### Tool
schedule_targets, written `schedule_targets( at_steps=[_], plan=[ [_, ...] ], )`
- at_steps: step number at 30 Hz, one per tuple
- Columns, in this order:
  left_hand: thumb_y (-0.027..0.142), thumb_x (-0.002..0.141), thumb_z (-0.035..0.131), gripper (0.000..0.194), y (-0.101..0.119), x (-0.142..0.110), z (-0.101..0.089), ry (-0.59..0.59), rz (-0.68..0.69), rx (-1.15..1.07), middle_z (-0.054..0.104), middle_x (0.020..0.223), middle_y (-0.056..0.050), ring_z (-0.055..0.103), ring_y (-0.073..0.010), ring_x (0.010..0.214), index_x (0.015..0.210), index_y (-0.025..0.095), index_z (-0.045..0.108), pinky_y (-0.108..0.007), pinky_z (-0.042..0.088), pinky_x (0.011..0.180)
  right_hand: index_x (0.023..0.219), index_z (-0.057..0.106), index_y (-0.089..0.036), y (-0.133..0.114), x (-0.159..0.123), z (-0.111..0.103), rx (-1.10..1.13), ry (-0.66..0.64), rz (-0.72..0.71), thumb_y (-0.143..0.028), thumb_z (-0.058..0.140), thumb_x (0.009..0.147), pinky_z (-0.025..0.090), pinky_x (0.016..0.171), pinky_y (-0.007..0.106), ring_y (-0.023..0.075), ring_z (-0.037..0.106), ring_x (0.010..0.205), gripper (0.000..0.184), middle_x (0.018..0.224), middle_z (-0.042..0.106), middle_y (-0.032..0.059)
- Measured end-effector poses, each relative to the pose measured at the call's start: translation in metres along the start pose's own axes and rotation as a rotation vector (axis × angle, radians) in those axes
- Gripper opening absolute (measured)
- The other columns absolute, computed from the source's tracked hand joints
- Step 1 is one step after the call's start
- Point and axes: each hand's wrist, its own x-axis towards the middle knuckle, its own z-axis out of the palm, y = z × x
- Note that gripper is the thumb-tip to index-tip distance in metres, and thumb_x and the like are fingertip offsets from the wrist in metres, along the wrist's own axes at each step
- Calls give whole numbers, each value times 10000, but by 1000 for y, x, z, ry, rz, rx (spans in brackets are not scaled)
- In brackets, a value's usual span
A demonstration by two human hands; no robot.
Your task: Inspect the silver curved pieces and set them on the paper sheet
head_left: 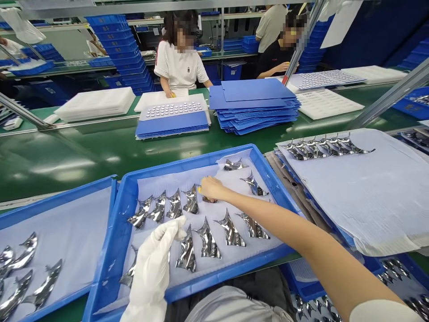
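My right hand [210,188], with yellow fingertip covers, reaches across a blue plastic tray [187,163] and pinches a small chrome curved piece [209,200]. The tray's pale foam liner [201,176] carries several pointed chrome pieces in rows, such as one [231,232] just below my right wrist. My left hand [156,255], in a white glove, hangs over the tray's near part with its fingers curled. Another chrome piece [130,273] lies partly hidden behind the glove, and I cannot tell whether the glove grips anything.
A second blue tray [56,203] with chrome pieces lies to the left. On the right, a lined sheet [368,192] holds a chrome row [330,145]. Beyond a green bench [67,165] stand stacked blue boards [254,107] and a seated person [179,67].
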Motion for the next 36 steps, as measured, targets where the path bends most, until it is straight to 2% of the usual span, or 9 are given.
schedule_targets(
  at_steps=[7,13,18,23,27,30,32,34,36],
  plan=[
    [505,721,779,443,0,0,-8,-5,-44,11,728,837,-47,608,-222,880,1018,177,753,-400,387,1029,1205,598,-146,50,7,-43,-229,283,144,-354,589,959,544,886,429,218,636,1034,322,1197,626,92],
    [500,743,769,416,-4,3,-4,-61,-11,-17,730,854,-41,603,-185,819,1012,183,755,-324,452,909,1204,602,-120,109,6,-56,-372,375,305,-323,623,939,530,918,445,241,621,1083,335,1228,612,122],
    [478,773,754,355,-9,3,5,-128,-15,10,733,840,-44,636,-206,899,979,189,755,-321,458,925,1136,621,-138,128,2,-64,-341,415,274,-330,598,955,562,818,381,187,653,942,265,1106,651,73],
    [480,771,753,387,-5,2,18,-144,-32,25,740,864,-51,624,-181,849,1012,177,762,-298,464,904,931,648,-109,105,-35,-68,-307,593,33,-112,490,948,479,816,367,219,624,905,159,960,673,122],
    [482,809,709,403,-6,0,32,-187,-71,-92,736,874,-69,625,-174,795,1053,165,756,-280,510,749,885,633,-156,71,-88,-46,-251,706,-256,-145,487,951,436,810,359,199,587,826,160,845,665,80],
    [482,787,722,401,-7,-4,42,-284,-109,-170,744,958,-95,670,-223,861,1060,192,762,-319,542,744,934,610,-174,49,-124,-22,-6,896,-717,-153,516,949,439,681,316,171,534,702,98,723,606,36],
    [453,754,761,411,-3,-9,48,-360,-132,-168,741,1020,-109,682,-267,930,1073,194,762,-359,554,794,1039,598,-173,40,-140,-7,158,916,-960,-142,525,948,462,659,311,178,539,725,120,763,617,52],
    [415,752,775,452,4,-15,53,-421,-138,-169,726,1093,-112,679,-283,956,1142,189,738,-381,555,823,1147,571,-179,34,-152,5,246,858,-1018,-129,509,952,504,706,329,193,570,817,211,886,653,90],
    [380,783,761,503,11,-19,57,-439,-107,-171,697,1179,-101,669,-268,979,1247,200,681,-370,551,843,1219,541,-185,31,-161,14,348,845,-939,-106,495,949,525,763,346,201,588,908,285,1003,658,115]
  ],
)
